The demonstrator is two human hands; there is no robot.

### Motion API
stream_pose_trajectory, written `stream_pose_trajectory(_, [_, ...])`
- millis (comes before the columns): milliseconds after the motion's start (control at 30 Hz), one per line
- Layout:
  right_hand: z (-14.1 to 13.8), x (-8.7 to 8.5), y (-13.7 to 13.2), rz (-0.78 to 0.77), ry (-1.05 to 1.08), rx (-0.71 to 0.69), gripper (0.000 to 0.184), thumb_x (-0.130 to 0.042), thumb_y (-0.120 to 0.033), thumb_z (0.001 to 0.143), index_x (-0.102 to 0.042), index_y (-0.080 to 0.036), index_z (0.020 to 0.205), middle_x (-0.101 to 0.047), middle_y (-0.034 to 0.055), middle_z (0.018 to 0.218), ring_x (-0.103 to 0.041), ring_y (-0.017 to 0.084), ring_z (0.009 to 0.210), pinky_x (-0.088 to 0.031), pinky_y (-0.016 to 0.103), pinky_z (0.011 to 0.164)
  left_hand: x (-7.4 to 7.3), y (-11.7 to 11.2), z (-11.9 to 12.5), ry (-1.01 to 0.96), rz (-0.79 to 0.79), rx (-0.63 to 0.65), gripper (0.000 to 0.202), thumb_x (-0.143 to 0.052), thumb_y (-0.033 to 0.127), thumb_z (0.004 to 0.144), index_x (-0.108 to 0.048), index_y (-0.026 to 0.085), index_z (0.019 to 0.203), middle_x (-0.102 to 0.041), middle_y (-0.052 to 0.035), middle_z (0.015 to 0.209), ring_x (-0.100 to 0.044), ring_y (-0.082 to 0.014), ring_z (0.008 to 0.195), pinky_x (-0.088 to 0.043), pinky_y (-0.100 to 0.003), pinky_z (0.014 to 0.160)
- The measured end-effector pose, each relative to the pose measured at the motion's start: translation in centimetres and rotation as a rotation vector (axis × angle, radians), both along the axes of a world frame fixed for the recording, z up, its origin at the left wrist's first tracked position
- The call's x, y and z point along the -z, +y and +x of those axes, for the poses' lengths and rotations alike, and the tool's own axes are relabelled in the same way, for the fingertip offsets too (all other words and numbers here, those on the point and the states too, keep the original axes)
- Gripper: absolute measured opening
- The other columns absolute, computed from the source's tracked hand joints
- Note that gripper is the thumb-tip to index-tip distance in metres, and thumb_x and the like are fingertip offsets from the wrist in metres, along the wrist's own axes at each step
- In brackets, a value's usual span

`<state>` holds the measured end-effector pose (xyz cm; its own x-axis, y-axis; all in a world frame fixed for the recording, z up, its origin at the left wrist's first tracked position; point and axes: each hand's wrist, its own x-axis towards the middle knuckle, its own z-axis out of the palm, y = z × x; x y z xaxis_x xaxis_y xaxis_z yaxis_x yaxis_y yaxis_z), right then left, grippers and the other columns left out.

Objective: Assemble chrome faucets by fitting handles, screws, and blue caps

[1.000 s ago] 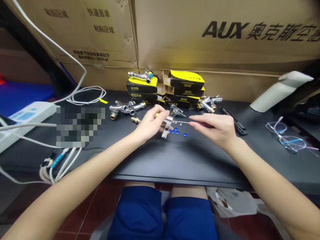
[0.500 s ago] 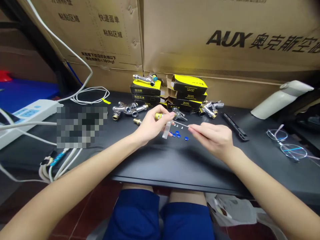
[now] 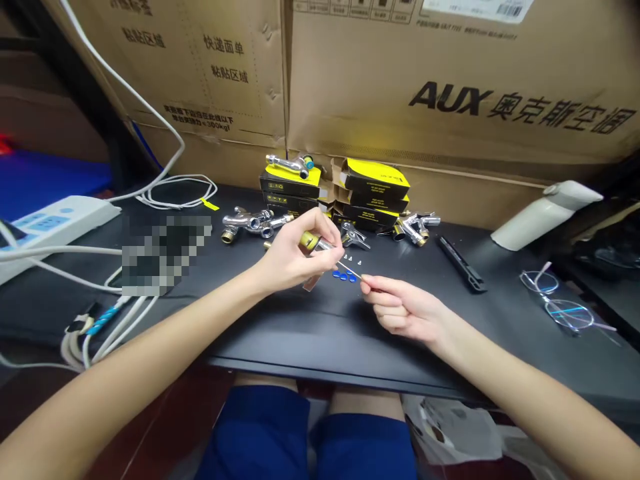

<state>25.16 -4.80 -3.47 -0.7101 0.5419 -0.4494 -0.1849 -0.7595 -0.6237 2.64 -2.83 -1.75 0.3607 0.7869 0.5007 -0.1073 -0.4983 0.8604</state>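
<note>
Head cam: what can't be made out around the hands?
Head view:
Tap body: mostly hidden by the left hand.
Thin tool: handle hidden inside the right hand.
Small pale bits above the blue caps: too small to identify.
Table left of the hands: hidden by a pixelated patch.

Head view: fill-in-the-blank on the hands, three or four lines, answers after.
The left hand holds a chrome tap with a ____ end.
The right hand pinches a thin metal shaft, its tip toward the ____ hand.
The small round caps on the black bench are ____.
Missing words: brass; left; blue.
</note>
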Motion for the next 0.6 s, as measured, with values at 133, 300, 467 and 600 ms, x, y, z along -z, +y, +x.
stream_pose_trajectory(133, [0.4,-0.5,0.1,0.058,0.028,-0.026,0.023,-0.059,-0.032,0.092,-0.054,-0.017,0.075,-0.022,-0.014,0.04,-0.001,0.004,0.035,-0.012,0.013,0.028,-0.1,0.4,0.1,-0.015,0.028,-0.022,0.023,-0.072,0.029,0.08,-0.053,0.018,0.084,-0.059,-0.0022,0.091,-0.062,-0.0119,0.075,-0.058,-0.027,0.067])
stream_pose_trajectory(300, [0.7,-2.2,0.2,0.448,-0.065,0.302,0.021,-0.061,-0.033,0.088,-0.052,-0.019,0.076,-0.036,-0.0103,0.048,-0.019,0.004,0.036,-0.024,0.014,0.033,-0.4,0.9,0.4,-0.132,-0.135,-0.198,0.025,-0.066,0.038,0.085,-0.052,0.019,0.089,-0.057,-0.0004,0.093,-0.058,-0.0105,0.078,-0.057,-0.026,0.071])
stream_pose_trajectory(467, [-0.4,-1.6,-0.1,0.677,-0.243,0.481,0.011,-0.063,-0.026,0.083,-0.055,-0.02,0.08,-0.038,-0.0094,0.052,-0.019,0.003,0.037,-0.012,0.016,0.036,0.0,-0.6,3.0,0.015,-0.095,-0.158,0.025,-0.056,0.043,0.092,-0.055,0.019,0.094,-0.059,-0.0021,0.092,-0.057,-0.012,0.079,-0.05,-0.026,0.074])
stream_pose_trajectory(600, [-1.2,-0.8,-0.8,0.702,-0.19,0.408,0.033,-0.065,-0.04,0.087,-0.048,-0.02,0.067,-0.026,-0.0105,0.048,-0.017,0.004,0.039,-0.01,0.019,0.039,0.2,-1.9,5.5,-0.019,-0.117,-0.194,0.027,-0.054,0.046,0.093,-0.053,0.02,0.087,-0.055,-0.0003,0.086,-0.054,-0.013,0.077,-0.047,-0.027,0.074])
